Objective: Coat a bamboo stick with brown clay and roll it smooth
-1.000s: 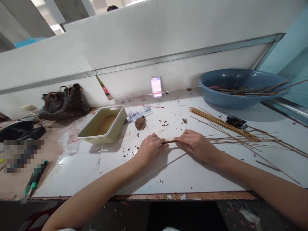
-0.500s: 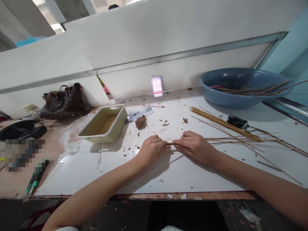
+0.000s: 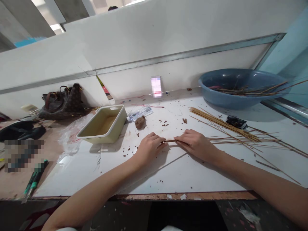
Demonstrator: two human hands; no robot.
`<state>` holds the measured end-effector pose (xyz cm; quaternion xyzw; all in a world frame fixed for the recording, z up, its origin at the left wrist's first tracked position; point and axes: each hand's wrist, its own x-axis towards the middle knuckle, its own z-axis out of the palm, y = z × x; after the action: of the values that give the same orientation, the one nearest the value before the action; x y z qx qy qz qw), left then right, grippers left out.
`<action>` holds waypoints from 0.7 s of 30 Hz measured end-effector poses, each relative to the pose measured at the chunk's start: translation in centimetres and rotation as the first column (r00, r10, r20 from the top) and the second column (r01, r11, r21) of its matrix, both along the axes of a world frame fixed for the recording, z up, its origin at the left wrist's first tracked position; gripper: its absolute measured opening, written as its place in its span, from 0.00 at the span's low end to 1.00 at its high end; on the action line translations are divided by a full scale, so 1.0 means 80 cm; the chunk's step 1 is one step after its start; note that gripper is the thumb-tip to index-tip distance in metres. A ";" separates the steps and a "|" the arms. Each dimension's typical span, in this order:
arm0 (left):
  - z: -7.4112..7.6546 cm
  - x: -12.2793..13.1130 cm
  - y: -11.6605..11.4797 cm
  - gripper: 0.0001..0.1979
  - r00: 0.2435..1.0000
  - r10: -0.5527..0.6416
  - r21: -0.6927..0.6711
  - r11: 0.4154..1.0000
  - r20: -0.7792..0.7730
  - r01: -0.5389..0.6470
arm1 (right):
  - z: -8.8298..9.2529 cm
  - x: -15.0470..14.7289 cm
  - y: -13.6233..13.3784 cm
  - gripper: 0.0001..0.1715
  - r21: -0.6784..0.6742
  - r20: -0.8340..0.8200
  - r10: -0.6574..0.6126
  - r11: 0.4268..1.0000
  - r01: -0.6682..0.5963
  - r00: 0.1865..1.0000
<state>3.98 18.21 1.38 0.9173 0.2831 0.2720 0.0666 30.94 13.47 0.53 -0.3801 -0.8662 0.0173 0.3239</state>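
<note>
Short brown stick (image 3: pixel 169 141) is held pinched between the nearly closed left hand (image 3: pixel 150 149) and right hand (image 3: pixel 194 144), mid-bench (image 3: pixel 173 175) toward the front edge, with loads of thin reeds (image 3: pixel 231 131) left lying at the right end

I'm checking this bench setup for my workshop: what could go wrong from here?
The thin brown stick between the left hand and right hand might snap under pressure. Loose brown crumbs on the white tabletop might stick to it. The loose sticks beside the right hand could get knocked.
</note>
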 end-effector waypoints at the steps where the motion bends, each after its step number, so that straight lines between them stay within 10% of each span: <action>1: 0.000 0.000 0.000 0.11 1.000 -0.006 -0.002 1.000 0.002 0.006 | 0.001 -0.001 -0.001 0.13 -0.001 0.003 0.002 1.000 -0.002 1.000; 21: 0.005 0.007 -0.008 0.14 0.998 -0.058 0.067 0.996 -0.013 0.058 | 0.004 -0.004 -0.002 0.12 -0.009 0.015 0.017 1.000 -0.017 1.000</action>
<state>4.51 17.60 1.80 0.9283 0.2475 0.2741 0.0422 30.60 13.31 0.82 -0.3743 -0.8717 0.0210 0.3155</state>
